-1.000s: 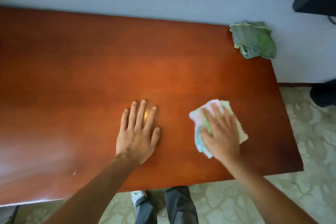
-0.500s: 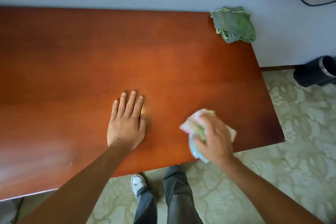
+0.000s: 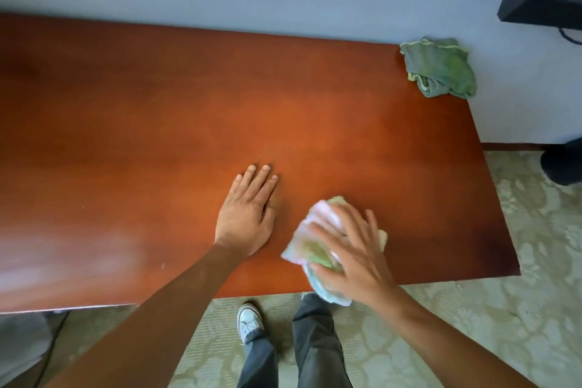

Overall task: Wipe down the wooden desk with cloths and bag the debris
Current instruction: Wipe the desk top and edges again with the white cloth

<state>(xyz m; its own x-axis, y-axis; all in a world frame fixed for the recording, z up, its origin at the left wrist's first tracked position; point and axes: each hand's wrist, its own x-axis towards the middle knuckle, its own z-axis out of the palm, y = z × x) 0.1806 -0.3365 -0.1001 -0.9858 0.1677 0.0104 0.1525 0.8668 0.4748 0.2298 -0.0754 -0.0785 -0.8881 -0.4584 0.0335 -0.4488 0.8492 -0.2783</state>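
Pastel cloth (image 3: pixel 310 250) lies under right hand (image 3: pixel 352 257), beside flat left hand (image 3: pixel 248 214).

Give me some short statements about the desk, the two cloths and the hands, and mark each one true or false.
1. The left hand lies flat on the wooden desk. True.
2. The right hand holds the green cloth. False: it presses the pastel cloth; the green one lies untouched.
3. The green cloth sits at the desk's far right corner. True.
4. The pastel cloth lies at the desk's far edge, by the wall. False: it is at the near edge.
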